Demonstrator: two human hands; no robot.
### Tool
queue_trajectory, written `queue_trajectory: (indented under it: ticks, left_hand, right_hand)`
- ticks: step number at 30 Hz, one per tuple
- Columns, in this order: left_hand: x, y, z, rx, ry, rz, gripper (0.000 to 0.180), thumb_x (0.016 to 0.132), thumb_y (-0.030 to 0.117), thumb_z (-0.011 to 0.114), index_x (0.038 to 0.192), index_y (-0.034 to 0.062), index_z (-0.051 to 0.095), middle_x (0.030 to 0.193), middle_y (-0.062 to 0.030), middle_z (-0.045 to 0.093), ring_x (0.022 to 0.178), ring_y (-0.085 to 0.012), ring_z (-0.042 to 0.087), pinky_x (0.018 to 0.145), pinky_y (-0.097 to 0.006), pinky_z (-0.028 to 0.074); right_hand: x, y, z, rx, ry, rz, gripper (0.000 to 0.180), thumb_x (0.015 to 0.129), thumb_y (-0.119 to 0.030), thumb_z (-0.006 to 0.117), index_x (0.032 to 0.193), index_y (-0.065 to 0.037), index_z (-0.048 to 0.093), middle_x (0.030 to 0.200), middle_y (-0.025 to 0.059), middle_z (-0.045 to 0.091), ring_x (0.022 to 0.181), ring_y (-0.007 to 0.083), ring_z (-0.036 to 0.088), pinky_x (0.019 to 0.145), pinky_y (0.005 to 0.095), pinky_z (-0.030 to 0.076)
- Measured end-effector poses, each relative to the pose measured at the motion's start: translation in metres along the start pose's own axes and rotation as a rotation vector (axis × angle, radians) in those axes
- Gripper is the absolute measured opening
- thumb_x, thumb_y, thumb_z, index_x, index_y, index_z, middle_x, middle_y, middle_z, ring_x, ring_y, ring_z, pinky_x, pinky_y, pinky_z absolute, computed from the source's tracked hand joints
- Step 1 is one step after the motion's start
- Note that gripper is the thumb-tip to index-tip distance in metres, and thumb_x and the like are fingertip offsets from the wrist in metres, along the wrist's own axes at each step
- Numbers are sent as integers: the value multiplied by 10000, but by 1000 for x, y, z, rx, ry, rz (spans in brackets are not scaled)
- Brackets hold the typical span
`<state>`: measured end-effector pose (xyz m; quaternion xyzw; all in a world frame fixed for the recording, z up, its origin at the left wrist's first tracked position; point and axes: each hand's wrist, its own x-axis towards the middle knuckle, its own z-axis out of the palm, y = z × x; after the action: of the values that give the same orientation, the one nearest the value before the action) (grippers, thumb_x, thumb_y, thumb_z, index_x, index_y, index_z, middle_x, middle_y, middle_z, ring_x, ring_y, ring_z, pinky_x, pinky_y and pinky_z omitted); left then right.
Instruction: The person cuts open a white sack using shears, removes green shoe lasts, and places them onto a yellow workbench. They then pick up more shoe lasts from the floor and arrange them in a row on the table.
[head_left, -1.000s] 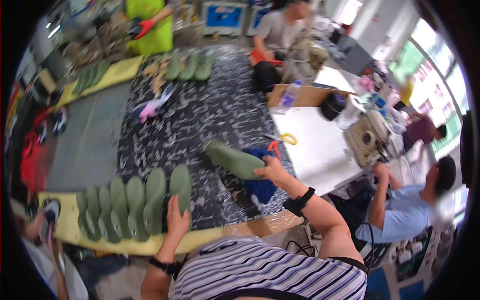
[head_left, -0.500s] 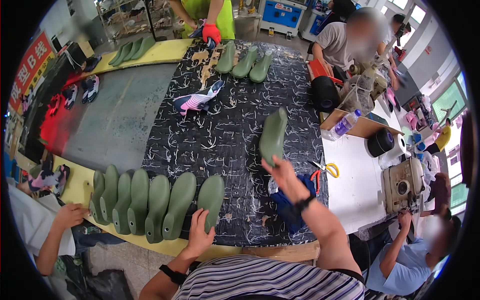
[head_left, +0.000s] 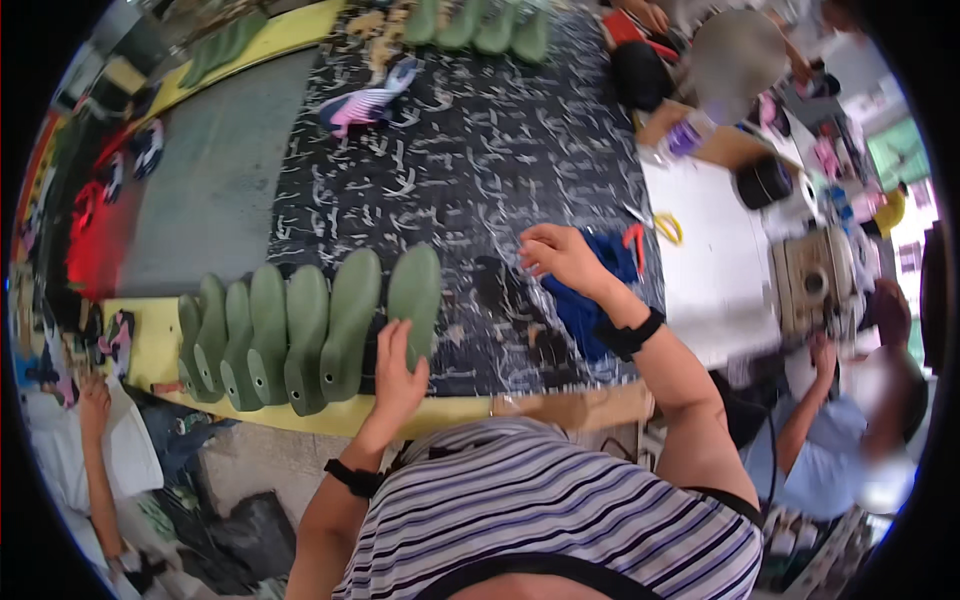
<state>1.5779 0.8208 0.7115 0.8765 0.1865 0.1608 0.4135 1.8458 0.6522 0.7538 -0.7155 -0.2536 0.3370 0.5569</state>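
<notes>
My left hand (head_left: 400,385) grips the lower end of a green shoe last (head_left: 414,295), which stands at the right end of a row near the table's front edge. Several more green lasts (head_left: 307,330) stand close together to its left. My right hand (head_left: 563,262) is over the black tabletop with nothing in it, fingers loosely bent and apart. Beside that wrist lies a crumpled dark blue cloth (head_left: 585,310). At the far edge of the table, several green lasts (head_left: 495,30) form another row. A striped pink and navy shoe upper (head_left: 366,100) lies farther back, left of centre.
Scissors with red and yellow handles (head_left: 667,230) lie on the right edge by a white table (head_left: 708,300). A plastic bottle (head_left: 687,137), black thread cones (head_left: 762,182) and a sewing machine (head_left: 805,280) stand there. A grey belt (head_left: 215,195) runs at left. People sit on both sides.
A green last that was by my right hand has gone to the far row, and that hand is now empty. My left hand stays on its last. The whole view has tilted downward.
</notes>
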Motion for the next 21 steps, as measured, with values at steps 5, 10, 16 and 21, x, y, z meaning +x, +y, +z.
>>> queue_trajectory:
  ticks: [5,10,16,21]
  left_hand:
    - [-6,-7,8,64,-2,26,558,699,15,570,1237,11,421,1212,-216,411,1127,-393,423,947,-410,368]
    - [-12,-10,8,72,1,80,560,702,-1,565,1239,6,408,1187,-216,425,1113,-387,429,953,-403,359]
    - [-15,-15,14,93,5,107,571,687,-16,562,1237,2,410,1180,-221,439,1104,-396,432,960,-414,349]
    - [-17,-24,11,83,-20,90,582,672,-34,552,1237,2,415,1178,-220,442,1108,-394,429,965,-415,338]
  right_hand:
    - [-134,37,-15,-63,119,197,240,867,-151,547,1003,44,575,795,75,619,669,115,597,571,247,496]
    - [-189,44,20,9,35,216,288,887,-168,534,1061,61,554,846,81,628,755,130,620,606,254,511]
    - [-224,52,41,16,35,141,270,886,-220,529,1000,18,585,772,89,638,686,137,622,586,279,502]
    - [-259,65,41,-140,0,116,283,900,-216,515,1053,16,569,787,76,626,692,139,594,637,280,498]
